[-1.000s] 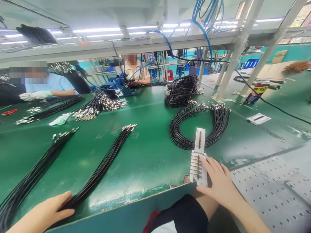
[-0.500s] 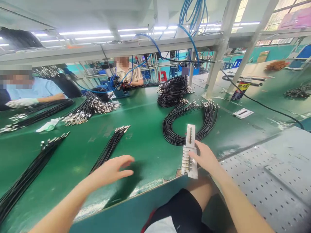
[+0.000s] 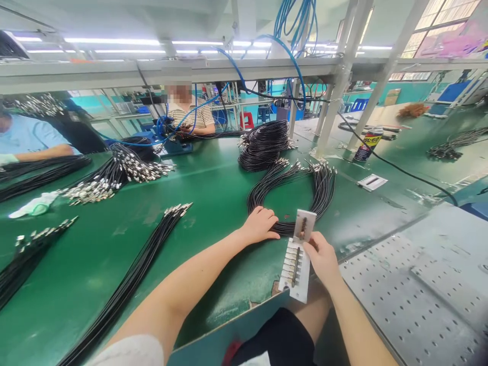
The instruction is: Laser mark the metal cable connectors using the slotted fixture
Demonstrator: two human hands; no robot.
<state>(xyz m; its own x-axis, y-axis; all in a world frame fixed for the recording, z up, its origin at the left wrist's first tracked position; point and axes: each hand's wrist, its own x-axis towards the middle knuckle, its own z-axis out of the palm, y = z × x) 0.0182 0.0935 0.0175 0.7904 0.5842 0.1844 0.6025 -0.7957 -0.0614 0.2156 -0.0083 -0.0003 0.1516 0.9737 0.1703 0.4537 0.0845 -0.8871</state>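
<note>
The left hand [image 3: 260, 223] lies over the near left part of a loose, open loop of thin black cables with silver ends [image 3: 256, 192] on the green desk [image 3: 221, 190]. Its fingers curve down over the cables, with the thumb apart; whether it grips them, I cannot tell. The loop spreads from the left hand toward one o'clock.

The right hand [image 3: 322, 256] pinches a small white rectangular plate with a dark strip [image 3: 309, 218], thumb in front and fingers partly hidden behind. This plate sits tilted at eleven o'clock of that hand and three o'clock of the left. Just below it, at eight o'clock of the right hand, a longer white slotted block crossed by a dark bar [image 3: 302, 285] sits at the desk's near edge; what its slots hold is too small to tell.

From the left hand, a coiled stack of black cables [image 3: 263, 147] rises at twelve o'clock. An upright black, yellow and red can [image 3: 368, 145] stands at two o'clock, its contents hidden. A straight bundle of black cables [image 3: 141, 262] has its silver ends at nine to ten o'clock.
</note>
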